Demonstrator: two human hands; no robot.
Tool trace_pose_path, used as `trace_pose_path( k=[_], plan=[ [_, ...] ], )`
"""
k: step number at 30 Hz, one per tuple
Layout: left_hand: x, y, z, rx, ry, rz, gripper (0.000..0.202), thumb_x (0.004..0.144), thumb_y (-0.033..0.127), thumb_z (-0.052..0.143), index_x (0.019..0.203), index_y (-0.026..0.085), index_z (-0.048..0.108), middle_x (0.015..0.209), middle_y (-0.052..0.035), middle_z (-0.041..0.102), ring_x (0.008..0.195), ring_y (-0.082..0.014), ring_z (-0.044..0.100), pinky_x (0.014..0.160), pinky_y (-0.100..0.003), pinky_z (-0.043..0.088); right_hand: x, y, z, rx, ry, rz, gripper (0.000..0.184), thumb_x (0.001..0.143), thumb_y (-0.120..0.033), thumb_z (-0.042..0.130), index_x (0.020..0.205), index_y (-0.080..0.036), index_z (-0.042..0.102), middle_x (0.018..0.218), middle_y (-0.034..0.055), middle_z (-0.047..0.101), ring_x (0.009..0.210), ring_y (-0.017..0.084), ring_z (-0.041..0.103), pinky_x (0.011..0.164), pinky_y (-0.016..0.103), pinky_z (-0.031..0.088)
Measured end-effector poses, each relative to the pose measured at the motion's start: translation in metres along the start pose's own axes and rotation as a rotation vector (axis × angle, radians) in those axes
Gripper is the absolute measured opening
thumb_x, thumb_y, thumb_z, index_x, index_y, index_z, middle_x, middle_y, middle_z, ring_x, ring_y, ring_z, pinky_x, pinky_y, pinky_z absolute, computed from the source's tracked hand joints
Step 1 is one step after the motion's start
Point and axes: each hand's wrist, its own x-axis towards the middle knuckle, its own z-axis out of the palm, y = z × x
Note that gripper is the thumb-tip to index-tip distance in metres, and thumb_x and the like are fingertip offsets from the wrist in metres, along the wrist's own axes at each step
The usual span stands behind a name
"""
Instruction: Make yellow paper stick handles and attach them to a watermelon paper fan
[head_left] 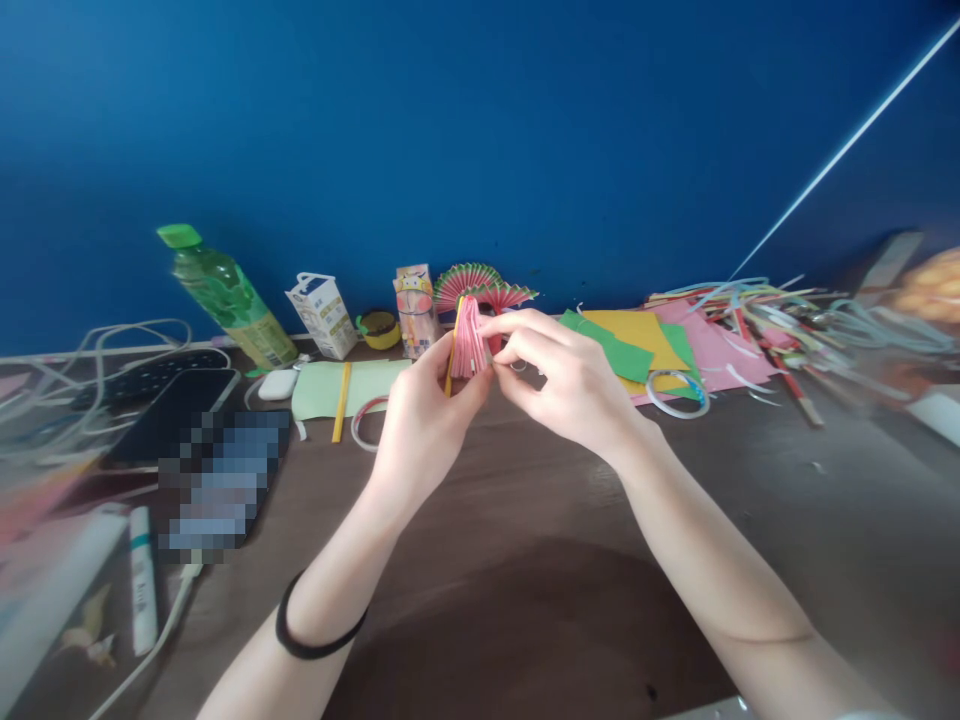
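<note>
A pleated pink paper (469,338), gathered at the top and with a yellow strip along its left side, is held up above the dark table. My left hand (420,410) closes on its left side and lower edge between thumb and fingers. On the other side, the fingertips of my right hand (566,375) pinch the right edge of the folds. Just behind stand pink paper fans with green rims (469,283), partly hidden by the held paper and my fingers.
Left: a green bottle (232,305), a small carton (324,315), a tape roll (379,329), phones (225,485) with cables, a marker (142,580). Right: coloured paper sheets (660,340), a ring-shaped roll (677,394), a heap of thin strips (787,320). Behind rises a blue wall (480,130).
</note>
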Motion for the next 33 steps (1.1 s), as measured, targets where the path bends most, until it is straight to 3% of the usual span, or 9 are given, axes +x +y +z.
trace_pose_path(
  k=[6, 15, 23, 33],
  plan=[
    [-0.0006, 0.0013, 0.0007, 0.008, -0.003, 0.003, 0.031, 0.077, 0.032, 0.052, 0.104, 0.019, 0.061, 0.070, 0.0019, 0.055, 0.059, -0.0097, 0.040, 0.053, -0.019, 0.032, 0.0010, -0.0021, 0.0018, -0.021, 0.009, 0.025, 0.017, 0.078, -0.006, 0.046, 0.072, -0.021, 0.049, 0.109, 0.0069, 0.062, 0.098, 0.021, 0.060, 0.081, 0.035, 0.050],
    [-0.0001, 0.0016, -0.0011, -0.044, -0.029, -0.016, 0.032, 0.077, 0.032, 0.053, 0.105, 0.019, 0.061, 0.068, 0.0021, 0.054, 0.055, -0.0090, 0.036, 0.048, -0.019, 0.029, 0.0022, 0.0014, -0.0018, 0.118, 0.041, 0.045, 0.016, 0.075, -0.005, 0.049, 0.069, -0.020, 0.050, 0.107, 0.0068, 0.062, 0.099, 0.020, 0.058, 0.083, 0.036, 0.048],
    [-0.0020, 0.0008, 0.0010, 0.047, 0.047, 0.023, 0.030, 0.076, 0.028, 0.055, 0.105, 0.020, 0.061, 0.073, 0.0016, 0.059, 0.060, -0.0102, 0.044, 0.054, -0.019, 0.035, 0.0017, 0.0033, -0.0055, 0.149, 0.032, 0.117, 0.014, 0.079, -0.009, 0.050, 0.070, -0.018, 0.056, 0.104, 0.0063, 0.064, 0.096, 0.020, 0.060, 0.081, 0.036, 0.048],
    [-0.0036, 0.0037, 0.0041, 0.148, 0.088, 0.079, 0.028, 0.077, 0.026, 0.053, 0.105, 0.022, 0.058, 0.069, 0.0029, 0.058, 0.057, -0.0100, 0.045, 0.054, -0.019, 0.035, 0.0023, 0.0010, -0.0025, 0.091, 0.032, 0.102, 0.014, 0.079, -0.010, 0.052, 0.069, -0.019, 0.057, 0.100, 0.0060, 0.064, 0.093, 0.020, 0.060, 0.079, 0.035, 0.049]
  ],
)
